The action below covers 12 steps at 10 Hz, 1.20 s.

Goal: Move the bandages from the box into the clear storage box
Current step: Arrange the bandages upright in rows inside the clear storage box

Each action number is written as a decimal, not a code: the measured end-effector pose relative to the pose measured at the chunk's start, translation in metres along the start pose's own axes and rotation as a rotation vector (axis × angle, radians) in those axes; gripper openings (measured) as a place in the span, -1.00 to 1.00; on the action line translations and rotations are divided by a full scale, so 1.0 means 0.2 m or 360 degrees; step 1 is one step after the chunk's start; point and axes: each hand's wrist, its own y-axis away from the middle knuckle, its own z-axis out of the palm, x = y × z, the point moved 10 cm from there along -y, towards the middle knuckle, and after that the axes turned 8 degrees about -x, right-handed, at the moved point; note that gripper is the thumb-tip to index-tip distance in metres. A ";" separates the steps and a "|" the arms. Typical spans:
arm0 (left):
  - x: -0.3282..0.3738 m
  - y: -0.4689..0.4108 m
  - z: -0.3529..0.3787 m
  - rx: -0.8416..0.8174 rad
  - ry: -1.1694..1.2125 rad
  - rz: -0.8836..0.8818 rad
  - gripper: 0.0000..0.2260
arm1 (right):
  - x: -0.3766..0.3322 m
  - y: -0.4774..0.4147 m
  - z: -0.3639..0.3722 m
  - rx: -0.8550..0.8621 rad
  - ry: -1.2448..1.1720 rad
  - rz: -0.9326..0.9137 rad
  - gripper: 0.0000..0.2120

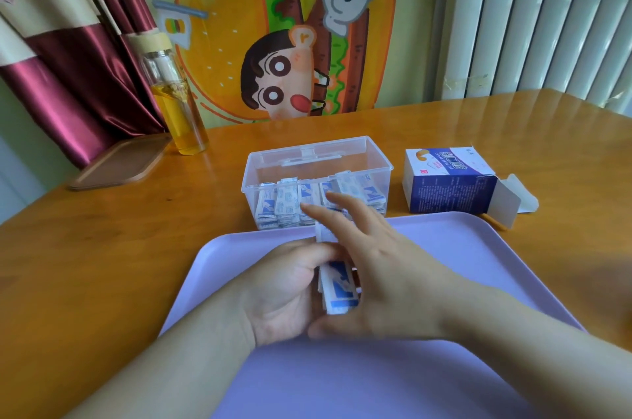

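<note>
tray (455,247) beneath bandages (339,285) in left hand (285,292)

The clear storage box (318,158) is open at the top and can be entered from above; its front part is filled by bandages (284,203), the back part is free. Just to its right a cardboard box (448,186) is placed, its flap (506,203) spread towards the tray (478,247) corner. A bottle (178,110) is seen well apart, far left.
</note>
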 end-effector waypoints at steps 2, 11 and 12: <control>0.02 0.01 0.06 -0.0090 -0.0115 0.0008 -0.85 | 0.03 -0.01 -0.04 0.0102 -0.0168 -0.0003 -0.07; 0.03 0.03 0.03 -0.0037 -0.0478 0.0020 -0.89 | 0.20 0.00 -0.16 0.0445 -0.1145 0.0183 -0.72; 0.02 0.03 0.03 -0.0029 -0.0566 0.0022 -0.87 | 0.19 0.00 -0.17 0.0468 -0.1182 0.0149 -0.80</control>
